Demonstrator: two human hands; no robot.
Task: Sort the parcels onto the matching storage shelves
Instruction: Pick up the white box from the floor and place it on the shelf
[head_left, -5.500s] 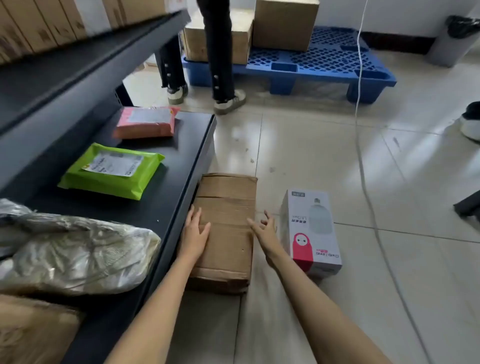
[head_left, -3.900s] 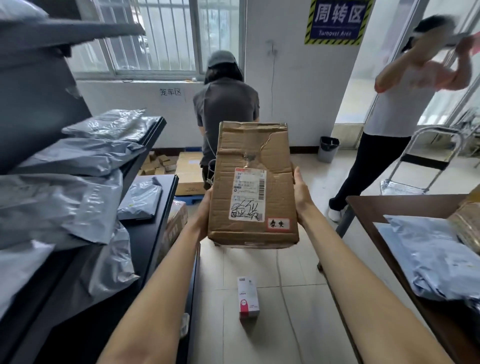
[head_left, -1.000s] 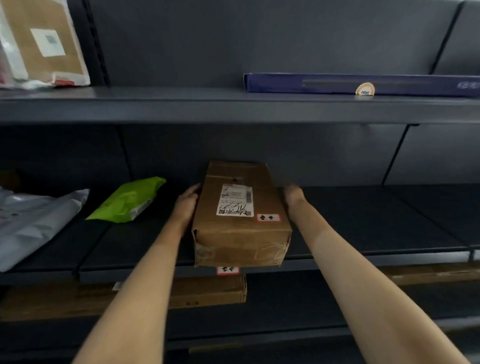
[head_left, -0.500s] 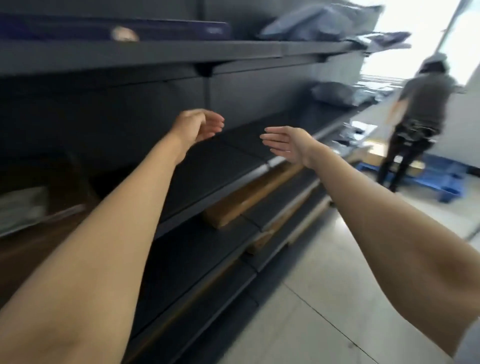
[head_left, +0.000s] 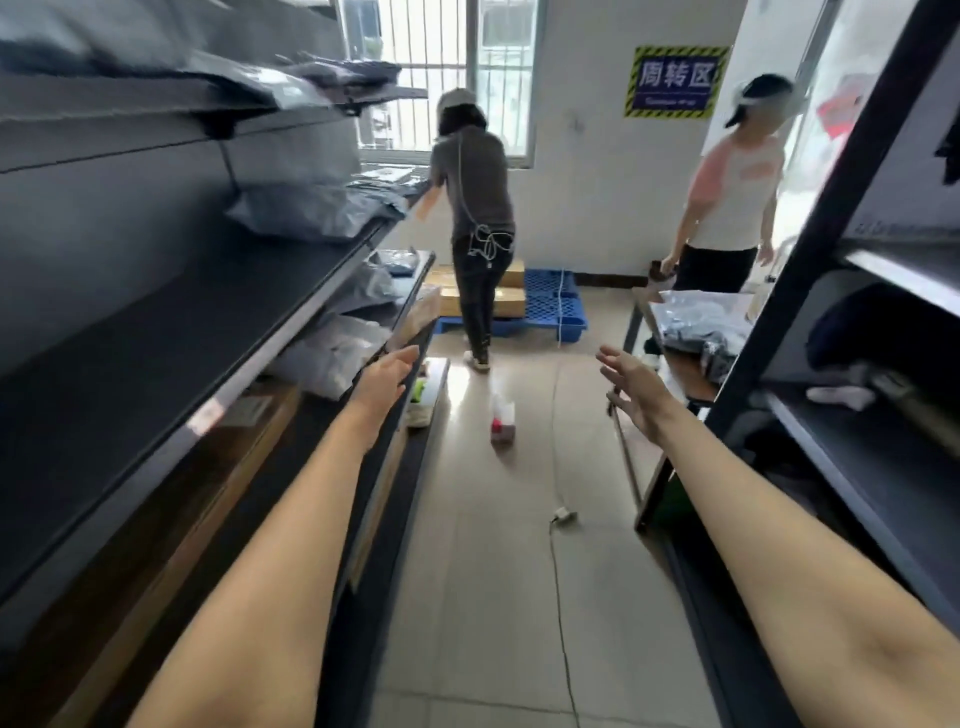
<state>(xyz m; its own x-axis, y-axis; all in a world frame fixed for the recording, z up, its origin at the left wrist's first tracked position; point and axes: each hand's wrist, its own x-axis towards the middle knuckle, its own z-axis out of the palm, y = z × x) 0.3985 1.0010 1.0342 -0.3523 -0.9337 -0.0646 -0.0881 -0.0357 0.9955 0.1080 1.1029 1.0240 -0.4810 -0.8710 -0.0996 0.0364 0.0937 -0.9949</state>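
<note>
Down aisle centre – left hand (head_left: 387, 376) & right hand (head_left: 631, 387) grip slack, empty; small box (head_left: 503, 420) on floor between shelf edges.

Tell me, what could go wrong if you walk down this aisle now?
Tripping, perhaps: a white cable trails along the floor ahead. The small white-and-red box stands mid-aisle and could get kicked. A person in grey blocks the far end. The left hand and right hand are both empty.

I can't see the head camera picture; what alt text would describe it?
Two empty hands, left hand and right hand, reach forward down an aisle between dark storage shelves. A small white and red box stands on the tiled floor ahead, and two people work near a blue pallet.
</note>
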